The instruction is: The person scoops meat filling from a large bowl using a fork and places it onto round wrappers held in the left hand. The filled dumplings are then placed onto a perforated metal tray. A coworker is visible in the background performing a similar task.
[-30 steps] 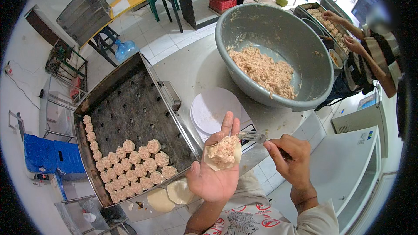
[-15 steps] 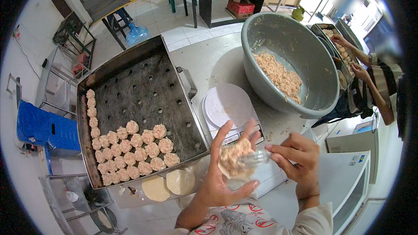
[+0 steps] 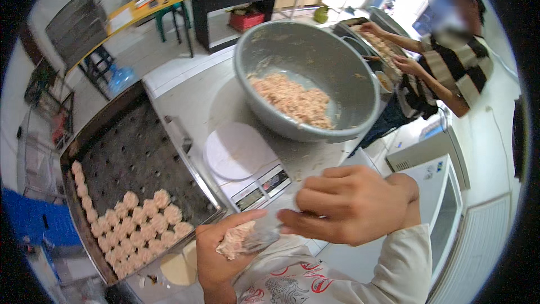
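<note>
My left hand (image 3: 215, 254) is closed around a dumpling (image 3: 233, 241) with a thin pale wrapper and pinkish filling, low in front of my shirt. Over it, my right hand (image 3: 351, 205) grips a clear spoon-like tool (image 3: 264, 237), whose end meets the filling; motion blurs it. A large dark metal tray (image 3: 154, 135) with holes lies to the left, rows of dumplings (image 3: 138, 228) filling its near part. By its near edge are flat round wrappers (image 3: 175, 269). A grey basin (image 3: 354, 115) beyond my hands contains a mass of filling (image 3: 292, 98).
A white kitchen scale (image 3: 236, 155) stands between tray and basin. At the right, a person (image 3: 450, 67) in a striped top works over another tray (image 3: 385, 48). A white cabinet (image 3: 427, 202) stands to the right; a yellow-topped desk (image 3: 135, 14) is across the room.
My view has swung right, so tray and basin sit further left. The left hand's spread fingers have closed around the dumpling. My right hand has risen and turned over it.
</note>
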Demonstrator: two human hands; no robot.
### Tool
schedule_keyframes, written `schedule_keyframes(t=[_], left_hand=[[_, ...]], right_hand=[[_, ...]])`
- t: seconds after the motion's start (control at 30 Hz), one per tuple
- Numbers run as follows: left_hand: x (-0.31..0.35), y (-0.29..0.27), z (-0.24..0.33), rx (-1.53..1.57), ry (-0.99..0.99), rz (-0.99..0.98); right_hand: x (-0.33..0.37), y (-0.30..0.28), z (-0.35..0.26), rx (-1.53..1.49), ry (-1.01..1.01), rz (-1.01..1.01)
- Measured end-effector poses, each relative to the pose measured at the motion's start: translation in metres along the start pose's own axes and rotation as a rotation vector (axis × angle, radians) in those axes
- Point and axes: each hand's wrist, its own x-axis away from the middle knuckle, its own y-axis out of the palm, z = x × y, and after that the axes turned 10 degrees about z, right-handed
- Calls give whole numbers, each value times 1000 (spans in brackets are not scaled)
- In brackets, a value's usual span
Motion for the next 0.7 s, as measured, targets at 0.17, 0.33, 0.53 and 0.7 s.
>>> schedule_keyframes(t=[0.17, 0.33, 0.53, 0.7], left_hand=[[6, 3, 3, 87, -14, 82], [-13, 5, -4, 3, 24, -67], [-12, 7, -12, 56, 6, 63], [-18, 7, -11, 111, 148, 45]], right_hand=[[13, -3, -3, 96, 38, -3], [-8, -3, -4, 86, 22, -79], [-15, 12, -6, 97, 139, 40], [-7, 16, -6, 125, 122, 33]])
